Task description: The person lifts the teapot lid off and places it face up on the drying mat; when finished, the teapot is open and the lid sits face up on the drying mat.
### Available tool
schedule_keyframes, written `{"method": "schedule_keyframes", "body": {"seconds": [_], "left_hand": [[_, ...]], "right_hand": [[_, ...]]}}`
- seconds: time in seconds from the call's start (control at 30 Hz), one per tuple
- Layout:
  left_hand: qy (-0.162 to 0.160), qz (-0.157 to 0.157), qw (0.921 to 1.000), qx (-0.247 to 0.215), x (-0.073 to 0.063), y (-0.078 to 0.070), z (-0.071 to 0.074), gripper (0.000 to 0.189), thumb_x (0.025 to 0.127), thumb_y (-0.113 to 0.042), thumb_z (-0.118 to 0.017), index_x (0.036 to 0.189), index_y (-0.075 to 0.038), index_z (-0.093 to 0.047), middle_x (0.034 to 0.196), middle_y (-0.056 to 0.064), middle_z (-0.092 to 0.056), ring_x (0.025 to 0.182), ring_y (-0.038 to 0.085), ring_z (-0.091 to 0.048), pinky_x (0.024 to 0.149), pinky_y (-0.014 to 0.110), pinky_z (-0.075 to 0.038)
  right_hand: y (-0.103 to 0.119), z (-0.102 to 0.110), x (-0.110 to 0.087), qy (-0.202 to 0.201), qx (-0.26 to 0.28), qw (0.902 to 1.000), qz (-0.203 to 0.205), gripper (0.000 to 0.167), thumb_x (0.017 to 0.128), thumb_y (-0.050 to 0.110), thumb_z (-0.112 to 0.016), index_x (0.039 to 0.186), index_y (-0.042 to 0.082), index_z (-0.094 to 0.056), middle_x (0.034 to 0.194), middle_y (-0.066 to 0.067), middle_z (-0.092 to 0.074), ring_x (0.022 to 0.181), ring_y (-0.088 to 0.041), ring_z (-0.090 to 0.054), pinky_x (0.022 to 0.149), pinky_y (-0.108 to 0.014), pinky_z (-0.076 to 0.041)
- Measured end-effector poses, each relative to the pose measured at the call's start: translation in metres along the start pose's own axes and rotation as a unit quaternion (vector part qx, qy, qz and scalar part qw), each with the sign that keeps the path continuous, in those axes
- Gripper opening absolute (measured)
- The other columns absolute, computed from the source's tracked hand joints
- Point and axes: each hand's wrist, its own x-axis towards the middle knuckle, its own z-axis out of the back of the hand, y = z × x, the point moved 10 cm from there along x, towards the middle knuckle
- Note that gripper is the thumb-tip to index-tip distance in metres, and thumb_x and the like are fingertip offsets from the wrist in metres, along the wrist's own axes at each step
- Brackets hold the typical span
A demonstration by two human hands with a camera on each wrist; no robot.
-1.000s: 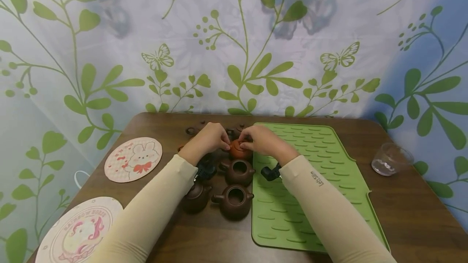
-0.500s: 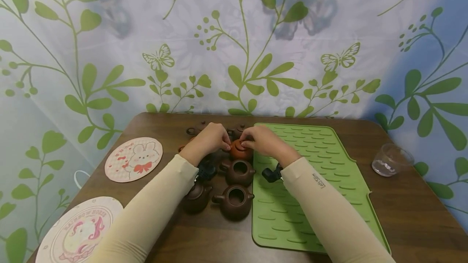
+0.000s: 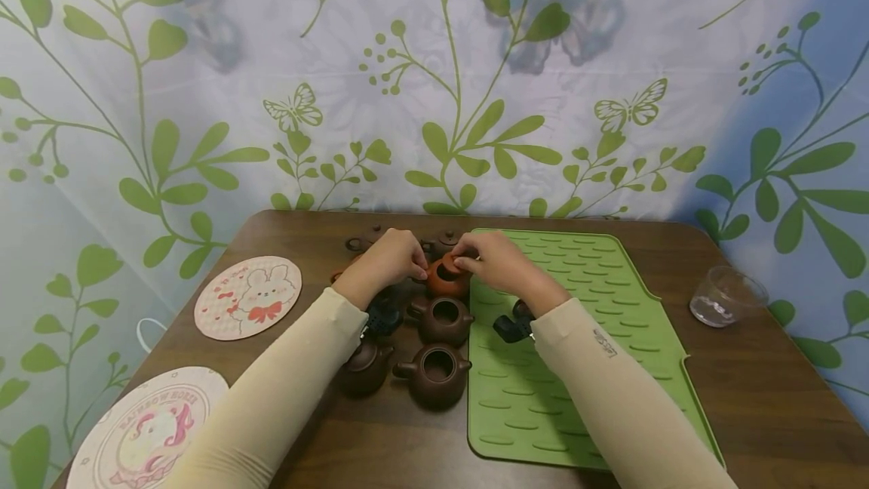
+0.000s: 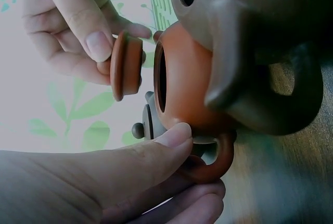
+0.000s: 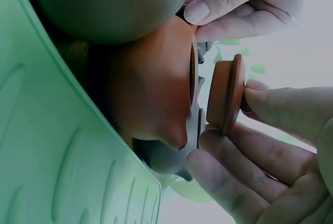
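An orange-brown clay teapot [image 3: 441, 287] stands at the left edge of the green mat. My left hand [image 3: 394, 253] grips its handle, thumb on top, as the left wrist view shows. With thumb and fingers my right hand [image 3: 498, 261] pinches the knob of the teapot's lid [image 5: 225, 96]. The lid is raised off the pot and apart from its dark opening [image 4: 161, 75]. Nearer the front are two dark brown teapots, one [image 3: 444, 332] behind the other [image 3: 434, 389], both without lids. A lidded dark teapot [image 3: 363, 374] sits partly under my left forearm.
More dark teapots [image 3: 444, 238] stand at the back, partly hidden by my hands. The ridged green mat [image 3: 516, 398] lies to the right, with a clear plastic cup [image 3: 723, 300] beyond it. Two round placemats, one with a rabbit [image 3: 247, 296], one pink-printed [image 3: 152, 429], lie left.
My right hand has lifted the lid off the orange-brown teapot and shifted slightly right, uncovering the opening. The left hand has kept its grip on the handle.
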Motion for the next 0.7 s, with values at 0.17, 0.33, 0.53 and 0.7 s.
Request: {"method": "schedule_keyframes", "body": {"seconds": [0.17,0.33,0.53,0.7], "left_hand": [[-0.003,0.002,1.0000,0.002,0.000,0.001,0.000,0.005,0.092,-0.017,-0.085,0.090,-0.013,-0.086,0.086,-0.005,-0.075,0.082,0.015,-0.068,0.074,0.032,-0.057],[-0.002,0.009,0.9999,-0.004,0.000,0.002,0.000,0.005,0.092,-0.017,-0.084,0.091,-0.013,-0.086,0.089,-0.004,-0.076,0.084,0.015,-0.069,0.075,0.033,-0.058],[-0.005,0.008,0.9999,-0.007,0.000,0.003,0.000,0.004,0.092,-0.017,-0.085,0.090,-0.013,-0.086,0.088,-0.004,-0.075,0.083,0.015,-0.069,0.075,0.033,-0.058],[-0.005,0.009,0.9999,-0.007,-0.001,0.001,0.001,0.004,0.092,-0.017,-0.085,0.089,-0.013,-0.086,0.086,-0.005,-0.075,0.082,0.014,-0.069,0.074,0.033,-0.058]], "right_hand": [[-0.005,0.005,-0.007,-0.003,0.019,0.9997,-0.012,0.016,0.106,0.014,-0.068,0.119,0.007,-0.072,0.112,-0.005,-0.071,0.096,-0.021,-0.069,0.081,-0.042,-0.057],[-0.011,0.007,-0.012,0.000,0.038,0.9991,-0.021,0.014,0.106,0.012,-0.066,0.119,0.006,-0.071,0.112,-0.006,-0.071,0.097,-0.022,-0.068,0.083,-0.045,-0.056],[-0.016,0.009,-0.014,-0.010,0.042,0.9989,-0.015,0.012,0.106,0.010,-0.067,0.117,0.006,-0.070,0.111,-0.006,-0.071,0.100,-0.024,-0.068,0.084,-0.046,-0.056],[-0.020,0.008,-0.016,-0.014,0.044,0.9988,-0.019,0.015,0.106,0.011,-0.067,0.120,0.007,-0.070,0.114,-0.006,-0.070,0.104,-0.025,-0.067,0.086,-0.046,-0.056]]}}
